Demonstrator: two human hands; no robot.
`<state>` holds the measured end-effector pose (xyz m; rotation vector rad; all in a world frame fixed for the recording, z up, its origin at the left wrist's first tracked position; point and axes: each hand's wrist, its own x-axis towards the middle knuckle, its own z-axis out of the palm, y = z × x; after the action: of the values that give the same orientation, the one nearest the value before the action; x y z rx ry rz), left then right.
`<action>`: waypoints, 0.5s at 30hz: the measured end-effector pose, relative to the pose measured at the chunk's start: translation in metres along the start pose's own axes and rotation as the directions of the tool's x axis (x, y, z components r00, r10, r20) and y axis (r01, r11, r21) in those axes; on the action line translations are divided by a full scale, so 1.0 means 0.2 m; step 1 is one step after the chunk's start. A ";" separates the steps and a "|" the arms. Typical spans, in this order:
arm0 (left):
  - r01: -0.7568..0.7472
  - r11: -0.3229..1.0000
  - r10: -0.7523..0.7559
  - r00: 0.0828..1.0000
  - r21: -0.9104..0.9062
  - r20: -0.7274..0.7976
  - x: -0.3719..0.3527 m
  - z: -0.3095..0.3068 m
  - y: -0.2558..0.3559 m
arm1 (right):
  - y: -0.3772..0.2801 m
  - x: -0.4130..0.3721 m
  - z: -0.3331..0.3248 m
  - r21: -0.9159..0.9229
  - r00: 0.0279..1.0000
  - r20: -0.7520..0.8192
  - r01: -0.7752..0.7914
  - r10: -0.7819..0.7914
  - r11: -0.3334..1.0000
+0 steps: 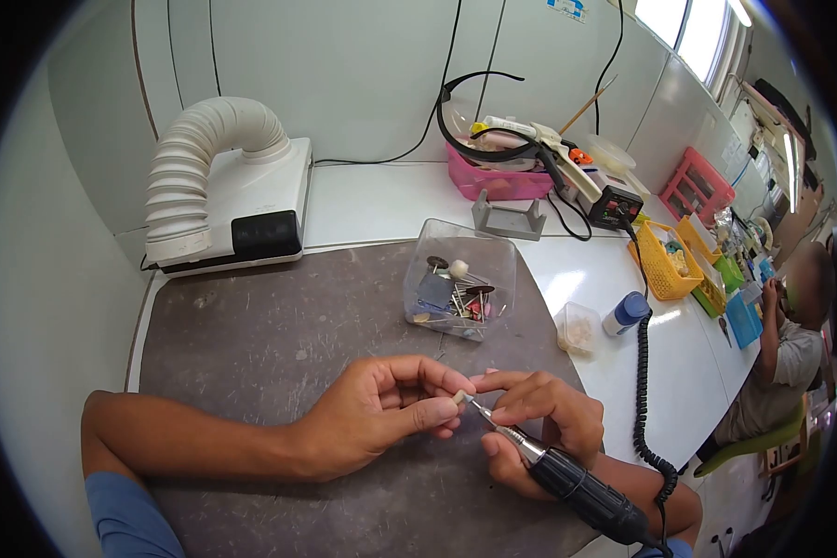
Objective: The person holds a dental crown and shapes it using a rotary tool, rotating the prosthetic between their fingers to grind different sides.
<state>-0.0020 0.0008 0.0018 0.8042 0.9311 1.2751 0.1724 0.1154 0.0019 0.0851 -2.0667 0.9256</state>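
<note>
Between the thumb and fingertips of my left hand (391,400) is a small cream-coloured piece shaped like a dental crown (459,397). My right hand (549,423) grips a black and silver rotary handpiece (567,479) like a pen, its coiled cord (644,391) trailing off to the right. The handpiece tip meets or almost meets the crown; the exact contact is too small to make out. Just beyond my hands, a clear plastic box (418,246) holds several burs, discs and polishing bits (465,296).
A white dust extractor with a ribbed hose (181,186) stands back left. At the back are a pink basket (502,184), safety glasses (446,102) and a control box (616,200). A small clear tub (578,330) and a blue-capped bottle (627,312) stand right. Another person (781,372) sits far right.
</note>
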 end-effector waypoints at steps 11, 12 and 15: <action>-0.005 1.000 0.005 1.000 0.006 0.008 0.00 0.00 0.00 | 0.01 -0.02 0.00 0.004 0.999 0.028 -0.018 0.018 1.000; -0.007 1.000 0.007 1.000 0.002 0.011 0.00 0.00 0.00 | 0.01 -0.02 0.00 -0.002 1.000 0.026 -0.018 0.018 1.000; -0.005 1.000 0.005 1.000 0.002 0.011 0.00 0.00 0.00 | 0.00 -0.02 -0.01 -0.007 0.999 0.029 -0.025 0.025 1.000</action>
<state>-0.0018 0.0006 0.0015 0.8145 0.9219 1.2737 0.1752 0.1163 -0.0002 0.0691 -2.1016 0.9379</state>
